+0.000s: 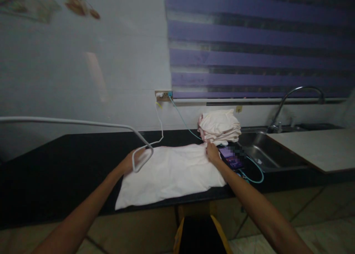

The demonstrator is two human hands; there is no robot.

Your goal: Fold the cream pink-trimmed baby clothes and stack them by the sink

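Note:
A white cloth [173, 172] with a thin pinkish top edge lies spread on the black counter, its lower edge near the counter's front. My right hand [213, 152] pinches the cloth's upper right corner. At the upper left corner, my left hand [128, 163] is closed on the cloth's edge, its fingers partly covered by a pale cord [138, 134] that crosses close to the camera. Just behind my right hand sits a stack of folded white cloths [220, 124] with pink edging. A phone [232, 158] with a lit screen lies right of the cloth.
The black counter [69, 172] runs along a tiled wall. A socket [163, 95] carries a white cable [160, 122] and a teal cable [183, 119]. To the right are a steel sink [266, 154], a curved faucet [281, 102] and a pale board [318, 146] partly over the sink.

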